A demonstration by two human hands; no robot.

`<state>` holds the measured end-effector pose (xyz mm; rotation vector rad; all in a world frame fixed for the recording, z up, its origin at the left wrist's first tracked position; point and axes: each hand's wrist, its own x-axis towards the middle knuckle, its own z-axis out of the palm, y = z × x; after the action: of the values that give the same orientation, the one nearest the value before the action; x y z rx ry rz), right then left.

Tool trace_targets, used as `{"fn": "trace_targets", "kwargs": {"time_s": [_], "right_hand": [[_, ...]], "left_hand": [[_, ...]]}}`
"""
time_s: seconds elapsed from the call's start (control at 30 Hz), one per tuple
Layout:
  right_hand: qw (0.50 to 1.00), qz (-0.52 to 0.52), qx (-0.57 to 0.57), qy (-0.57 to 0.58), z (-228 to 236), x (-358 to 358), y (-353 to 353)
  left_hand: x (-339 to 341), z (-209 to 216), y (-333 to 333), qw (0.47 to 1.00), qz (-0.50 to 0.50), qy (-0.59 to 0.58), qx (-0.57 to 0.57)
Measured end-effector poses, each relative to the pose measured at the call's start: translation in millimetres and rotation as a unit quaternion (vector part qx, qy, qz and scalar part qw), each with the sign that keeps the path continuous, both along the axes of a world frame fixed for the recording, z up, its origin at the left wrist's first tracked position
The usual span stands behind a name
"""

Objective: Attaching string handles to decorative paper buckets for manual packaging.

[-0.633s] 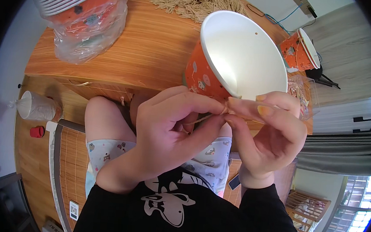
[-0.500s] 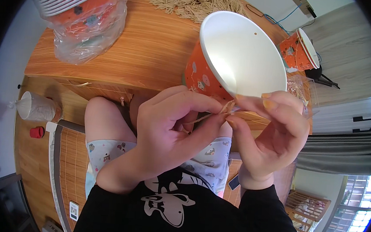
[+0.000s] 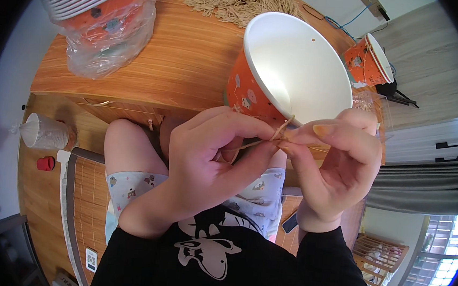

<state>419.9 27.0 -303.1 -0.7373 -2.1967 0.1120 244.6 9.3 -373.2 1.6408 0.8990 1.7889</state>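
Thumb and forefinger of my left hand [image 3: 211, 158] pinch a thin tan string [image 3: 281, 129] at the near rim of a large paper bucket [image 3: 239, 84]. Fingertips of my right hand [image 3: 335, 157] meet the left ones and close on the same string, whose short end sticks up between them. A length of it runs back under my left palm. Orange with printed figures outside and white inside, the bucket is tilted toward me on the table, with a small hole near its far rim. Exactly how the string loops is hidden by my fingers.
On the wooden table [image 3: 187, 59] a bagged stack of orange buckets [image 3: 107, 20] stands at the left. A heap of tan strings [image 3: 240, 1] lies at the back. More orange buckets [image 3: 367, 62] and a clear plastic package [image 3: 371, 108] are at the right.
My right thumb and forefinger have come together at the string, and its end now stands up between the fingertips. The bucket has shifted very slightly left.
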Motion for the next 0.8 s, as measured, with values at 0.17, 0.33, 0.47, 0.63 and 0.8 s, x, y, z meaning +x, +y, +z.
{"fn": "trace_targets", "kwargs": {"time_s": [0.17,0.33,0.47,0.63,0.8], "right_hand": [[0.994,-0.012,-0.023,0.104,-7.2,-5.1,3.0],[0.999,0.015,0.038,-0.006,9.7,-4.5,5.3],[0.997,0.042,0.067,-0.020,12.3,-10.0,12.2],[0.997,0.046,0.060,-0.021,7.9,-10.9,14.4],[0.999,0.029,0.031,-0.008,11.8,-2.0,5.6]], "left_hand": [[0.1,3.0,-0.5,1.000,0.005,0.015,0.010],[-2.0,7.9,-2.2,0.999,0.008,0.027,0.015],[-3.6,8.2,-3.4,1.000,0.003,0.026,0.014],[-4.1,6.3,-1.6,1.000,-0.003,0.010,0.012],[-3.9,5.4,-1.9,1.000,-0.022,-0.018,-0.001]]}}
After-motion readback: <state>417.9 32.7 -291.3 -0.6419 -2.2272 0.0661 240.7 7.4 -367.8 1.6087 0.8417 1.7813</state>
